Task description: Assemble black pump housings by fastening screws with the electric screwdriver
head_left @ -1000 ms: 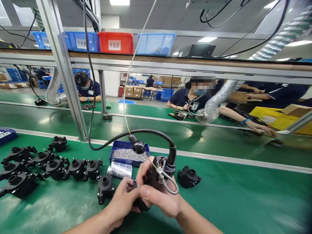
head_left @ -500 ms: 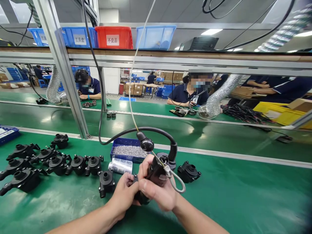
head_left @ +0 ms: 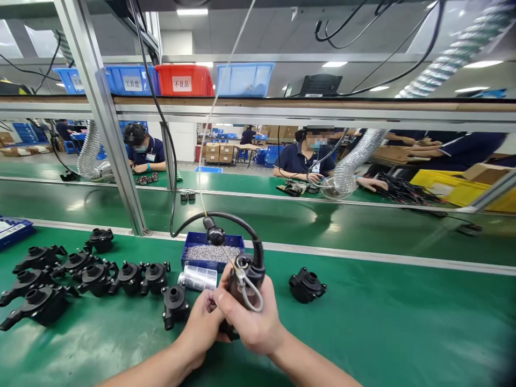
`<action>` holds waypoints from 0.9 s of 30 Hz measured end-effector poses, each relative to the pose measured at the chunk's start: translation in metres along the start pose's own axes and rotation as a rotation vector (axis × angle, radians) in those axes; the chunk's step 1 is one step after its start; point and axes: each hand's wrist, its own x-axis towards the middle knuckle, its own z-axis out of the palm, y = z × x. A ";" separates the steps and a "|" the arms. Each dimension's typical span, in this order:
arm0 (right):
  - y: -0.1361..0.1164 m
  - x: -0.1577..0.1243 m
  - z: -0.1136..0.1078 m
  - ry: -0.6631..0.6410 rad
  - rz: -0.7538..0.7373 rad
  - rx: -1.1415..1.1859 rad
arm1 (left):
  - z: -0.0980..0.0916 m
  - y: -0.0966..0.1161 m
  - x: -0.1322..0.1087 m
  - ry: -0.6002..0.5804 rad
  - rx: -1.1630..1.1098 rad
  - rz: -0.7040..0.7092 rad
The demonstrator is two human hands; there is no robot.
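Your green bench (head_left: pixel 382 322) ends at a metal rail (head_left: pixel 363 259) along its far edge, with wide open room right of your hands. A metal post (head_left: pixel 102 118) rises at that edge, on the left. Black pumps (head_left: pixel 97 279) crowd the left side, the nearest just beside your left hand; a single pump (head_left: pixel 307 285) sits apart on the right. A blue tray (head_left: pixel 205 264) stands near the rail. Your right hand (head_left: pixel 258 320) wraps a corded power tool (head_left: pixel 257 271). Your left hand (head_left: pixel 203 322), close against it, curls around a black part (head_left: pixel 231 330) below the tool, mostly hidden. A clear jar (head_left: pixel 197 278) lies before the tray, which holds tiny silver pieces (head_left: pixel 212 252).
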 end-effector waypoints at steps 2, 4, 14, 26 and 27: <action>-0.001 0.004 -0.005 0.018 0.037 0.012 | 0.002 -0.005 0.000 -0.016 0.020 0.008; 0.000 0.009 -0.012 0.039 0.053 0.001 | 0.003 -0.011 0.000 -0.066 0.027 -0.009; 0.018 0.016 -0.023 0.018 -0.001 0.031 | 0.004 -0.033 0.003 -0.209 0.008 -0.021; 0.025 0.019 -0.016 0.001 -0.002 -0.007 | 0.004 -0.034 0.002 -0.184 0.098 0.025; 0.025 0.018 -0.013 0.019 -0.001 -0.017 | 0.003 -0.035 0.004 -0.179 0.109 0.052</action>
